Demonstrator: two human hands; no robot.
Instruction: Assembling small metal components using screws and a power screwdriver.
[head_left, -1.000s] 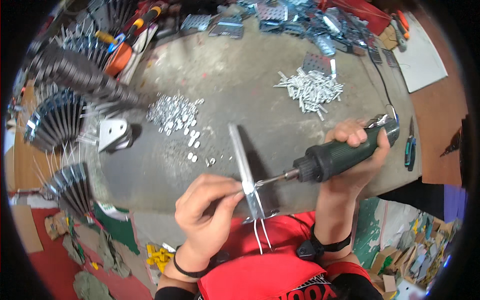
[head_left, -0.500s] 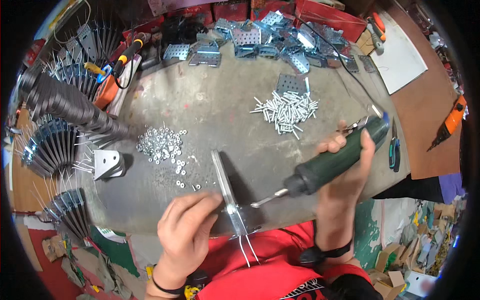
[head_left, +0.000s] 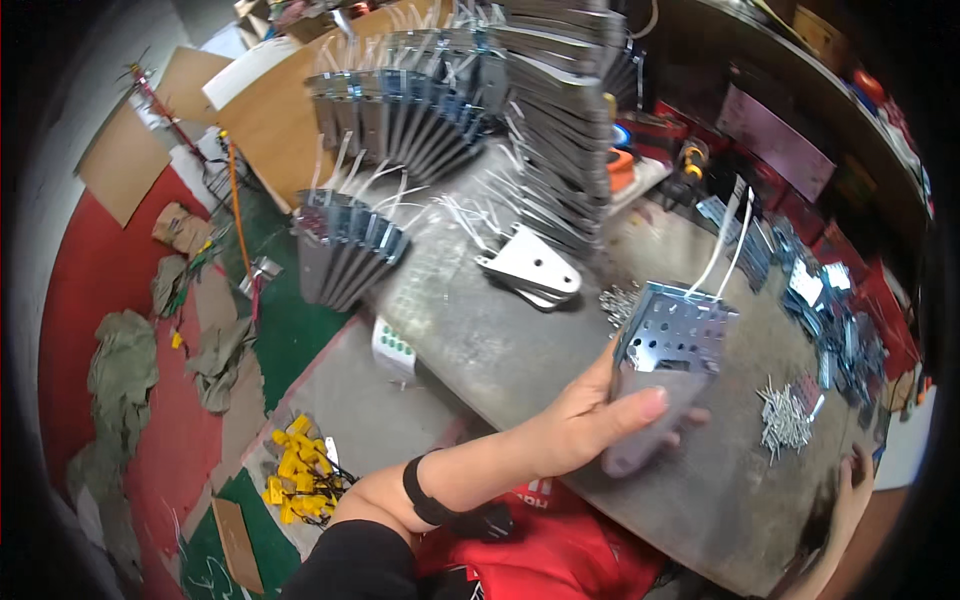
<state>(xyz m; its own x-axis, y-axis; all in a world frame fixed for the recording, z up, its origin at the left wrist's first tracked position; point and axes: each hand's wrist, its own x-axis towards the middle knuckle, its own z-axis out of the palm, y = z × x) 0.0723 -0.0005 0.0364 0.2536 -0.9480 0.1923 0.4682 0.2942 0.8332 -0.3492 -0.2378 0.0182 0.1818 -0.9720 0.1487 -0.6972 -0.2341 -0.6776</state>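
In my left hand (head_left: 615, 425) is a grey plate assembly (head_left: 672, 345), gripped with my thumb across its face. It is tilted up, with a shiny perforated metal end and two white wires rising from its top. My right hand (head_left: 852, 500) is at the far right by the table edge, next to a dark blurred shape; its grip is unclear. Between the hands lies a heap of silver rivets (head_left: 785, 420). Small metal nuts or washers (head_left: 620, 305) show partly behind the held assembly. Left of them rests a white bracket (head_left: 535, 265) with holes.
A tall stack of grey plates (head_left: 560, 130) stands at the back, beside fanned rows of wired assemblies (head_left: 350, 245). Loose blue-silver perforated brackets (head_left: 825, 305) pile up at the right. Yellow parts with black cords (head_left: 303, 475) lie beyond the table's left edge.
The view has swung left. My left hand has lifted the plate assembly off the table edge and turned it wires-up. My right hand, which held the dark green power screwdriver, is now far right.
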